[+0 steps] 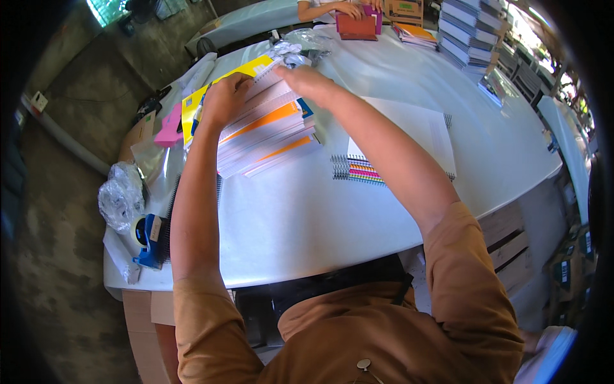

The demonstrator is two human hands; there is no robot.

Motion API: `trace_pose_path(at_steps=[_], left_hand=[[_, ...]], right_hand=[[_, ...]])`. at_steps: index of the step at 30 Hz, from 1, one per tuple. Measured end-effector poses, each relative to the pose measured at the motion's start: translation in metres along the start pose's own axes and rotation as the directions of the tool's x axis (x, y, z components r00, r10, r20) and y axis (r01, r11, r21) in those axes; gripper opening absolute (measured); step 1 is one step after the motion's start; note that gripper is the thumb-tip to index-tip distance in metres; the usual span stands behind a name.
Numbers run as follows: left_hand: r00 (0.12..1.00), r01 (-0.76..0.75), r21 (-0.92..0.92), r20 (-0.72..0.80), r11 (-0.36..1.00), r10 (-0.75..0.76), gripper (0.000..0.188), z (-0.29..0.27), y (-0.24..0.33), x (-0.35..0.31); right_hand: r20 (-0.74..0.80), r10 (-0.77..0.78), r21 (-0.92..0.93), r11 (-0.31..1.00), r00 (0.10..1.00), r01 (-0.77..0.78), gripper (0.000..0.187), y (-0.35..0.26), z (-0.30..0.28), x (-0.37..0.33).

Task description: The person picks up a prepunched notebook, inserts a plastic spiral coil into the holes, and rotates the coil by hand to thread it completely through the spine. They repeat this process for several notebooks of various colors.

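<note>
A slanted stack of spiral notebooks (265,131) with white, orange and yellow covers lies on the white table (307,217). My left hand (225,97) grips the stack's left top corner, fingers curled over the edge. My right hand (306,80) presses on the stack's far right corner, beside a bundle of crumpled clear plastic (294,48). To the right of the stack lies an open spiral notebook (384,163) with bright coloured strips near its wire binding.
A blue tape dispenser (148,240) and a ball of clear plastic (120,195) sit at the table's left edge, with a pink piece (169,125) behind. A tall notebook pile (470,35) stands far right. Another person's hands (348,9) hold a red cover at the far end.
</note>
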State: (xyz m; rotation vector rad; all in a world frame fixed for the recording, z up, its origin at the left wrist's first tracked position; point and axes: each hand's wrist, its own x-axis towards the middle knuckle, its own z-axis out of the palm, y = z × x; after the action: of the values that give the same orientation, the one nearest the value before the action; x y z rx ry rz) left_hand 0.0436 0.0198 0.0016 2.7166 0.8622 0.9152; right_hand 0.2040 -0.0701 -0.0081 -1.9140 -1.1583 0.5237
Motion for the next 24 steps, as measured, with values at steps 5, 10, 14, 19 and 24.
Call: trace_pose_path(at_steps=[5, 10, 14, 19, 24], left_hand=[[1.000, -0.010, -0.020, 0.029, 1.000, 0.011, 0.026, -0.008, -0.015, -0.003], [0.998, -0.001, -0.049, 0.066, 0.999, 0.004, 0.026, -0.003, -0.006, 0.001], [0.999, 0.005, -0.046, 0.053, 0.999, -0.002, 0.026, -0.005, -0.009, 0.001], [0.995, 0.064, -0.036, 0.077, 0.997, -0.061, 0.027, -0.013, -0.018, -0.003], [0.995, 0.044, -0.093, 0.094, 0.995, -0.035, 0.027, -0.004, -0.010, 0.004]], right_hand=[[0.206, -0.015, 0.478, 0.874, 0.979, -0.087, 0.056, -0.029, -0.028, -0.004], [0.299, -0.008, 0.539, 0.826, 0.954, -0.162, 0.033, -0.016, -0.013, 0.013], [-0.003, 0.034, 0.321, 0.947, 0.999, -0.031, 0.026, -0.010, -0.003, 0.006], [0.162, -0.015, 0.237, 0.971, 0.987, -0.024, 0.031, -0.031, -0.010, -0.019], [0.192, 0.059, 0.394, 0.910, 0.980, -0.132, 0.025, -0.019, -0.023, 0.021]])
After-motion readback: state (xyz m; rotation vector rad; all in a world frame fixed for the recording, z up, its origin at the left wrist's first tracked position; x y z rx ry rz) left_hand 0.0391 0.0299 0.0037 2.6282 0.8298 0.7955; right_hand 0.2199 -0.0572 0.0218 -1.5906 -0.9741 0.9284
